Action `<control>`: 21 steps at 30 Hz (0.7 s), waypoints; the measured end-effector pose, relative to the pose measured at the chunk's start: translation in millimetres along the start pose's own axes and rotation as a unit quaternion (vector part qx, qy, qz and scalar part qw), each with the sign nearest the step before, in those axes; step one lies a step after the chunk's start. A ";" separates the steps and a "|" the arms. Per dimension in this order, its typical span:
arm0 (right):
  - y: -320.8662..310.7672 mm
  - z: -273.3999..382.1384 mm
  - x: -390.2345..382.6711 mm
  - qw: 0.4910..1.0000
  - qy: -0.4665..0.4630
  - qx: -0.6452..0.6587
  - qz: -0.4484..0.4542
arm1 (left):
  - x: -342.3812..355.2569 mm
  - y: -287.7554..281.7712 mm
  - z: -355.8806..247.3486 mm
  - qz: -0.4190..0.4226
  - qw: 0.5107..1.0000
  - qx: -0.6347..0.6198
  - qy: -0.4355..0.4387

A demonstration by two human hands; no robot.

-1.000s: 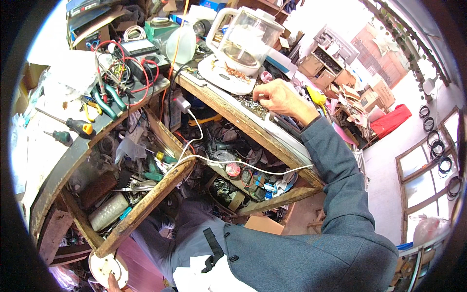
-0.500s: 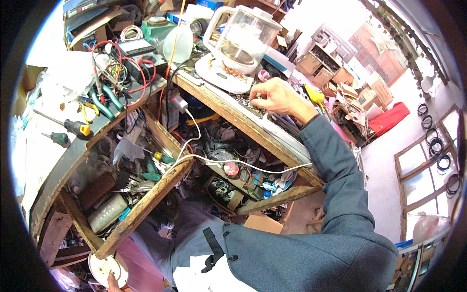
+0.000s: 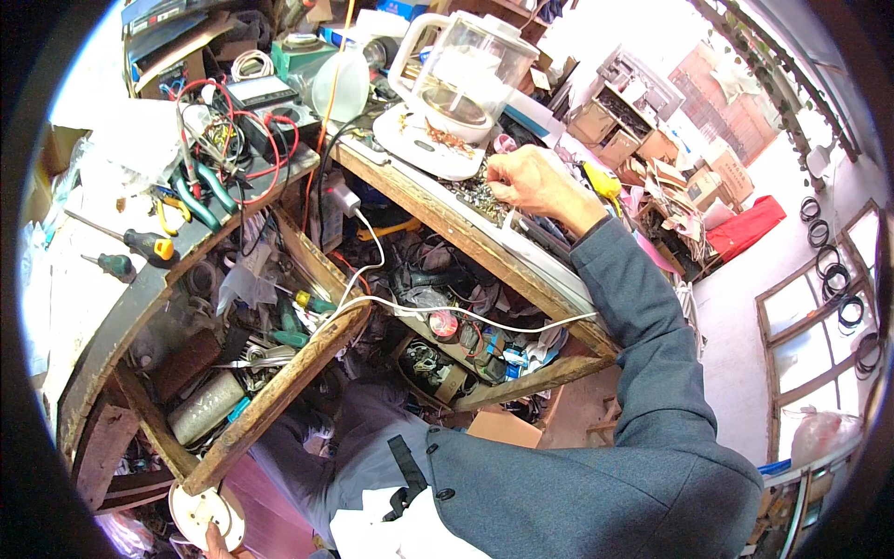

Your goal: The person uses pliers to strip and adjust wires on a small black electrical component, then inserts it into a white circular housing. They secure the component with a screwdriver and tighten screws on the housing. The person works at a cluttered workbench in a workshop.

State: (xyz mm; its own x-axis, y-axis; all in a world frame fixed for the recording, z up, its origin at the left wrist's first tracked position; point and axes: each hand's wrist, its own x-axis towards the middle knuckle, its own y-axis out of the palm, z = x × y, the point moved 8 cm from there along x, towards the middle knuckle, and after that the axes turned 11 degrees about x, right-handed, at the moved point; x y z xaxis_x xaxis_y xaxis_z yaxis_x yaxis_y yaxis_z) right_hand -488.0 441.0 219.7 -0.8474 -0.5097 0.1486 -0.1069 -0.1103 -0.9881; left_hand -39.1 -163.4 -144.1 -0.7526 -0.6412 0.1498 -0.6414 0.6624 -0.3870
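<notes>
My left hand (image 3: 216, 540) is at the lower left edge, mostly cut off. It grips the rim of a round cream plastic disc (image 3: 198, 514), with a digit lying on its face. My right hand (image 3: 540, 188) hangs over a heap of small metal parts (image 3: 477, 197), perhaps screws, on the workbench. Its fingers are curled together, and their tips are turned away, so what they hold is hidden. Just left of it stands a glass kettle (image 3: 463, 79) on a white base (image 3: 424, 144) with brownish bits scattered on top.
A wooden-edged workbench (image 3: 438, 210) has an open drawer (image 3: 279, 401) full of tools. Screwdrivers (image 3: 149, 245), green-handled pliers (image 3: 200, 200) and red test leads (image 3: 270, 168) lie at left. A white cable (image 3: 466, 321) crosses the drawer. Cardboard boxes (image 3: 717, 177) are piled at right.
My right hand has shifted slightly right over the small metal parts, and its fingers are curled in more. The left hand and the disc stay nearly where they were.
</notes>
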 end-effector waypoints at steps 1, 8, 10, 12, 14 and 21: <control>1.2 -4.9 -0.5 1.000 -0.014 0.006 -0.015 | -0.9 -0.9 1.4 -0.005 1.000 -0.001 0.000; -6.2 5.1 -0.4 0.998 -0.033 0.028 -0.038 | -0.2 0.3 -3.3 -0.006 1.000 0.002 0.005; -3.7 5.4 -0.2 0.997 -0.035 0.069 -0.023 | -0.7 0.6 -12.6 -0.013 1.000 0.011 0.012; -1.0 6.4 -0.8 0.996 -0.036 0.083 -0.002 | -0.3 0.3 -12.5 -0.014 1.000 0.014 0.019; 3.2 7.9 -1.4 0.996 -0.037 0.071 0.026 | 0.0 0.1 -16.1 -0.014 0.999 0.019 0.022; 4.2 2.4 -0.9 0.997 0.004 0.079 0.016 | 0.8 -0.1 -17.5 -0.017 0.999 0.022 0.027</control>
State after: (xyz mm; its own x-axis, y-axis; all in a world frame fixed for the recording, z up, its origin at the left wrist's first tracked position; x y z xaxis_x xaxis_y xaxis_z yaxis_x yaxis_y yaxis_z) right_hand -486.4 438.9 215.5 -0.8533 -0.5081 0.1167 0.0026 -0.2281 -0.9736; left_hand -42.2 -157.2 -128.0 -0.7378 -0.6406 0.2127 -0.6609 0.6214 -0.4208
